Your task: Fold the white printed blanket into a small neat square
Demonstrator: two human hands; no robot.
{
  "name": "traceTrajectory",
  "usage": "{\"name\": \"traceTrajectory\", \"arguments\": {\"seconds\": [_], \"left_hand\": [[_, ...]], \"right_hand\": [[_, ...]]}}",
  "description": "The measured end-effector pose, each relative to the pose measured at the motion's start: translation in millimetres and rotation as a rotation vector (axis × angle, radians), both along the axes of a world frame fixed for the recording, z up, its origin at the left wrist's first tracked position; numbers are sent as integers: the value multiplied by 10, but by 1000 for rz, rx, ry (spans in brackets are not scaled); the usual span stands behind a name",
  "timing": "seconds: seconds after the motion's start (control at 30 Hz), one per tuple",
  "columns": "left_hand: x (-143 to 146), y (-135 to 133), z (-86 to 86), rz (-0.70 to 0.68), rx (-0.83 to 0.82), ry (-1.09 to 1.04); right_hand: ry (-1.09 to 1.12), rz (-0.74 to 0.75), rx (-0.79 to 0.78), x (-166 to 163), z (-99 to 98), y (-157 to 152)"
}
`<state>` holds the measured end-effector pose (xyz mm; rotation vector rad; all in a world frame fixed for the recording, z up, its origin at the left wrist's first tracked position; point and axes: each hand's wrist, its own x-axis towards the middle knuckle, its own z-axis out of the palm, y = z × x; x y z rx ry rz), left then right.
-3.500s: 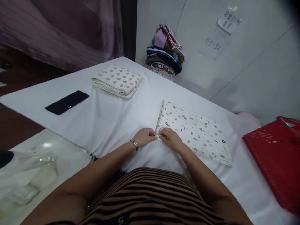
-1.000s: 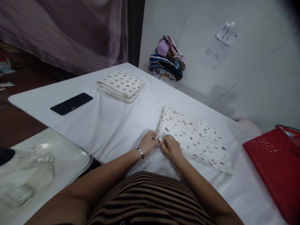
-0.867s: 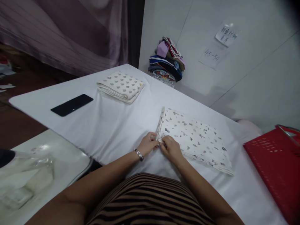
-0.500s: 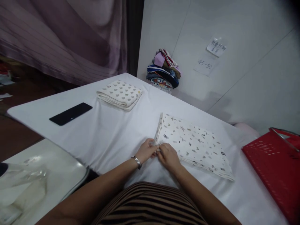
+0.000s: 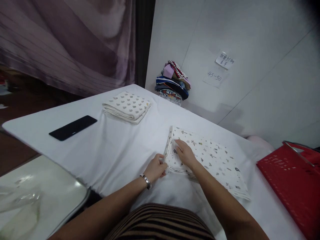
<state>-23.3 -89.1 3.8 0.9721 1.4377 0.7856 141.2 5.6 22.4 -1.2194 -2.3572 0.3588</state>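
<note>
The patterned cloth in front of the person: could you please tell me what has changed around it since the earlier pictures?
The right hand has let go of the near corner and slid forward, now lying flat on the patterned cloth. The left hand stays at the cloth's near left edge. The folded cloth, the phone and the red basket lie as before.

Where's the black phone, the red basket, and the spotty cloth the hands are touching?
black phone (image 5: 73, 127), head view, middle of its screen.
red basket (image 5: 287, 181), head view, its holey side wall.
spotty cloth (image 5: 212, 160), head view, bare middle of its top.
</note>
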Motion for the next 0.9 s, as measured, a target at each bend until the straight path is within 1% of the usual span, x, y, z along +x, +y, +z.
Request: {"name": "traceTrajectory", "arguments": {"seconds": [0.1, 0.17, 0.27, 0.37, 0.43, 0.53, 0.63, 0.7, 0.77, 0.9], "left_hand": [[-11, -8, -61, -15, 24, 26], [-20, -15, -106, -38, 54, 58], [-31, -30, -141, -61, 100, 101], [-39, -50, -131, -64, 151, 153], [-47, -65, -116, -69, 192, 191], [-63, -84, -104, -80, 233, 223], [-83, -93, -95, -94, 254, 233], [-94, -95, -80, -102, 254, 233], [-101, -97, -59, -113, 248, 230], [-107, -101, -22, -123, 228, 261]], "right_hand": [[-141, -89, -26, -141, -65, 343], [-216, -135, -70, -241, -143, 494], [-283, -155, -127, -322, -267, 595], [-286, -151, -164, -301, -319, 633], [-261, -129, -167, -264, -302, 679], [-219, -102, -108, -236, -240, 811], [-212, -129, -79, -264, -173, 996], [-231, -183, -126, -297, -117, 1131], [-264, -224, -206, -328, -48, 1265], [-338, -203, -329, -390, 83, 1496]]}}
